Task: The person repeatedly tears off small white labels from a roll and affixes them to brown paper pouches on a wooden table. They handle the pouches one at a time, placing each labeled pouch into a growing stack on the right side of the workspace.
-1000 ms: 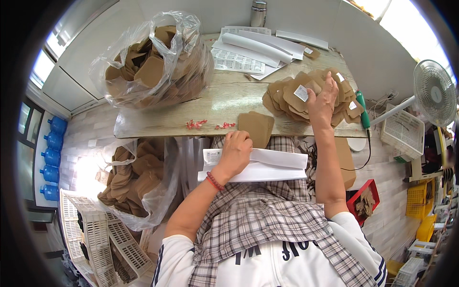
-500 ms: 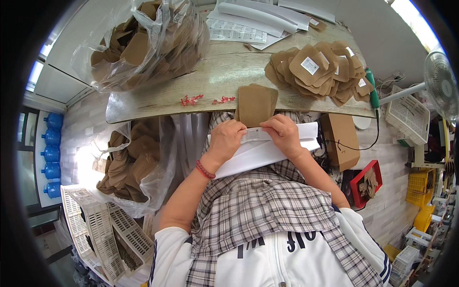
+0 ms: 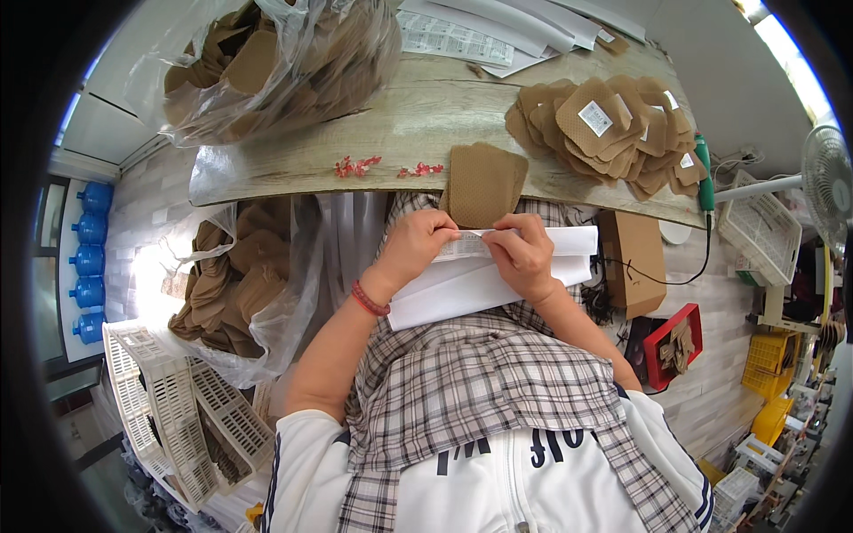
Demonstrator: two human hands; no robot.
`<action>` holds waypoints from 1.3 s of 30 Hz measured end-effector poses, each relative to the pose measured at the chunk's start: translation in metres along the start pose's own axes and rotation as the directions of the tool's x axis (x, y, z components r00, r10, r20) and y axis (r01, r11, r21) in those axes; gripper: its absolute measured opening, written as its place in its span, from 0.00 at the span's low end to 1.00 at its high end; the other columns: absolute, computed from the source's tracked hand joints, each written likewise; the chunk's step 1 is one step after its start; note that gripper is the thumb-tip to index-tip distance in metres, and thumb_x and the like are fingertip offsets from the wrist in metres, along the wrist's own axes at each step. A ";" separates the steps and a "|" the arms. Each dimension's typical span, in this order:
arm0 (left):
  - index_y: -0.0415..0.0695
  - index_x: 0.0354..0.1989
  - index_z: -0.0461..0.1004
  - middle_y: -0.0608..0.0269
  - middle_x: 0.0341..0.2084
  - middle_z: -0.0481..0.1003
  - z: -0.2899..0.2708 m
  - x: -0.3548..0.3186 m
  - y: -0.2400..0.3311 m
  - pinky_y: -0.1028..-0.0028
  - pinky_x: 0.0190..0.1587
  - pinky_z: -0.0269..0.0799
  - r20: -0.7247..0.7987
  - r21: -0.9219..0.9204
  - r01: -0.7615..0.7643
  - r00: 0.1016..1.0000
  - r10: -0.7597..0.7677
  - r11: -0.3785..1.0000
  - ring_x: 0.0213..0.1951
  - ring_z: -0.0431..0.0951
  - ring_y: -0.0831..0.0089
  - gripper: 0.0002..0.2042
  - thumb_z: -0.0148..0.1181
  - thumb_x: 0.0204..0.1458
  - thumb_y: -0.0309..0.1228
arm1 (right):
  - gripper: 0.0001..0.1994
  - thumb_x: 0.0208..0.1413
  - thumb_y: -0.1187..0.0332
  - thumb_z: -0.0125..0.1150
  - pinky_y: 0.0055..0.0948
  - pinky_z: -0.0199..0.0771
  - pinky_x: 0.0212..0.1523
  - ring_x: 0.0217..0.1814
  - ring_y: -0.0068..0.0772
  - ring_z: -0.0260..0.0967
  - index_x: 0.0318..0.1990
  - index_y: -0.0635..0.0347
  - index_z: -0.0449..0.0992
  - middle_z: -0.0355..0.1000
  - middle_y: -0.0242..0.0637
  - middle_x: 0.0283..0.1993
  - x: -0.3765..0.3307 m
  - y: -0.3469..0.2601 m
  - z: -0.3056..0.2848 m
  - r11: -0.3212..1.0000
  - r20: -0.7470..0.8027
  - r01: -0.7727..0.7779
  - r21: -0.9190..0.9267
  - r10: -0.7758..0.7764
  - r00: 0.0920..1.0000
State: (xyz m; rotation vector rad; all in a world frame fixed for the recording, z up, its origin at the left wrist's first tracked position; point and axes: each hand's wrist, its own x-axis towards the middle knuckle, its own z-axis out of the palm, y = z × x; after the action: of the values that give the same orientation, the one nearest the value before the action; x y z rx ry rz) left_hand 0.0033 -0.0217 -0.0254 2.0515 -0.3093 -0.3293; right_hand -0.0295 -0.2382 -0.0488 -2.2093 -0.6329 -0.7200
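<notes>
My left hand (image 3: 414, 250) pinches the upper edge of a folded white sheet of printed labels (image 3: 458, 291) that lies across my lap. Close beside it, my right hand (image 3: 526, 259) is closed in a pinch at the same printed strip, fingertips almost meeting the left ones. Whether a single label is between the fingers is too small to tell. Just beyond the hands, a few brown textured pads with rounded corners (image 3: 485, 182) overhang the table's near edge.
On the wooden table (image 3: 426, 111) are a pile of labelled brown pads (image 3: 604, 124), a clear bag of pads (image 3: 267, 75), label sheets (image 3: 458, 37), red scraps (image 3: 357, 166) and a green corded tool (image 3: 705, 173). Another filled bag (image 3: 240, 289) stands left; a cardboard box (image 3: 633, 262) right.
The fingertips of my right hand have come closer to those of my left along the label strip. The whole view has shifted slightly.
</notes>
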 end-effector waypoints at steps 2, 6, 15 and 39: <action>0.36 0.32 0.82 0.62 0.24 0.79 -0.009 0.005 -0.005 0.75 0.35 0.70 0.093 -0.082 0.081 0.993 -0.073 0.993 0.28 0.75 0.78 0.08 0.66 0.51 0.30 | 0.09 0.42 0.82 0.70 0.34 0.76 0.42 0.42 0.40 0.70 0.31 0.57 0.81 0.71 0.36 0.40 -0.006 0.002 0.000 0.995 0.025 -0.035 0.098 0.033 0.999; 0.37 0.31 0.83 0.67 0.22 0.79 -0.016 0.011 -0.013 0.77 0.34 0.69 0.211 -0.195 0.176 0.968 -0.134 0.965 0.28 0.73 0.83 0.06 0.68 0.50 0.28 | 0.07 0.47 0.82 0.68 0.29 0.72 0.48 0.46 0.35 0.68 0.31 0.58 0.80 0.65 0.36 0.45 -0.016 -0.002 -0.005 0.927 0.116 -0.169 0.334 0.137 0.984; 0.39 0.27 0.74 0.54 0.46 0.78 -0.002 -0.004 0.015 0.63 0.52 0.69 0.005 0.422 -0.337 0.929 0.370 0.841 0.51 0.75 0.57 0.05 0.64 0.49 0.25 | 0.03 0.66 0.72 0.57 0.22 0.68 0.45 0.39 0.18 0.65 0.41 0.60 0.73 0.70 0.26 0.37 0.031 0.018 -0.014 0.155 0.326 -0.632 0.759 0.750 0.575; 0.36 0.30 0.72 0.45 0.50 0.75 0.006 0.014 0.000 0.53 0.63 0.67 -0.025 0.431 -0.488 0.834 0.551 0.759 0.59 0.73 0.50 0.05 0.62 0.50 0.24 | 0.02 0.64 0.75 0.58 0.20 0.77 0.30 0.30 0.13 0.65 0.38 0.62 0.74 0.69 0.26 0.31 0.062 0.032 0.020 0.428 0.285 -0.822 0.376 0.791 0.542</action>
State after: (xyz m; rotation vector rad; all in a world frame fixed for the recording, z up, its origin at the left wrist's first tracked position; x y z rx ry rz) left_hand 0.0142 -0.0313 -0.0295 2.2698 -0.9020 0.2648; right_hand 0.0411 -0.2293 -0.0356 -1.7447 0.2808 0.0511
